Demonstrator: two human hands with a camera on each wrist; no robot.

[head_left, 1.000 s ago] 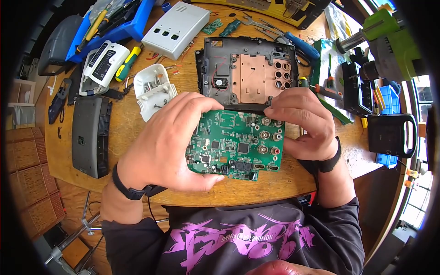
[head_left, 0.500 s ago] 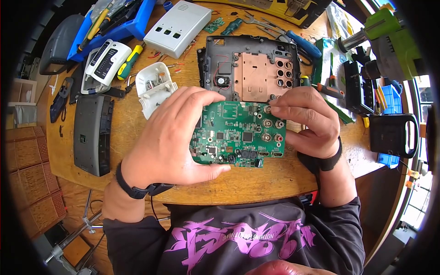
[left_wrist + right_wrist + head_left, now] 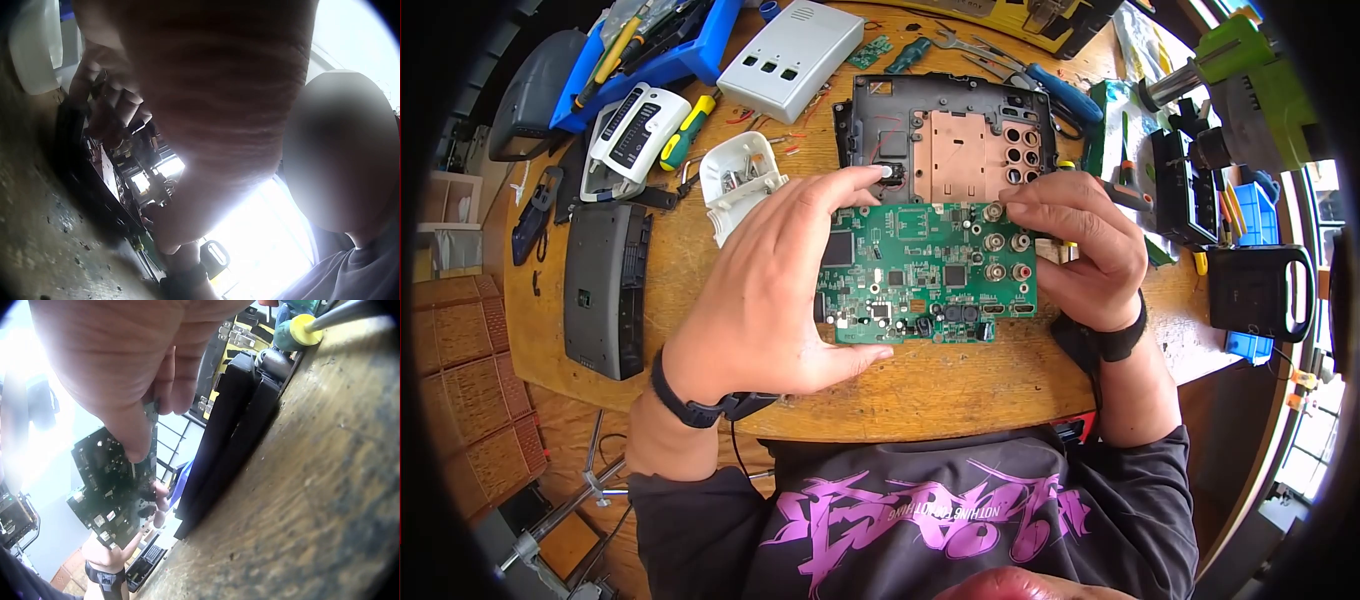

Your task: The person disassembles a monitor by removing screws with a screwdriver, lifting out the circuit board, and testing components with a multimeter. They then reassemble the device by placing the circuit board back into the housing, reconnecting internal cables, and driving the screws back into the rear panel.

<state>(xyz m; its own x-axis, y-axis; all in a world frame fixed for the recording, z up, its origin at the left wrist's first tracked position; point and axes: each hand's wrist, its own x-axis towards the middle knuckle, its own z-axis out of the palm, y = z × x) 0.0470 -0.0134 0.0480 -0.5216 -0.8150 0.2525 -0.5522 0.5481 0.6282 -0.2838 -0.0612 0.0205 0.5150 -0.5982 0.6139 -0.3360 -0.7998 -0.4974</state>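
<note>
A green circuit board [image 3: 915, 268] is held up over the near part of the workbench, component side facing the head camera. Round metal connectors line its right end. My left hand [image 3: 765, 285] grips the left end, its fingers reaching over the far edge and its thumb along the near edge. At the far right corner, my right hand [image 3: 1090, 245] pinches the board between fingers and thumb. The right wrist view shows that thumb lying on the face of the board [image 3: 115, 481]. Just beyond is a black plastic housing [image 3: 870, 120] with a copper-coloured plate [image 3: 955, 150].
A white container [image 3: 740, 170] of small metal parts sits left of the housing. A dark grey casing [image 3: 600, 290] lies farther left on the wooden bench [image 3: 960, 400]. Behind are a light grey box [image 3: 790, 60] and pliers [image 3: 1060, 95]. A green drill press [image 3: 1250, 90] stands at right.
Both hands have carried the board away from the body, towards the black housing, and slightly right. It overlaps the housing's near edge more in the head view. Both grips stay on it.
</note>
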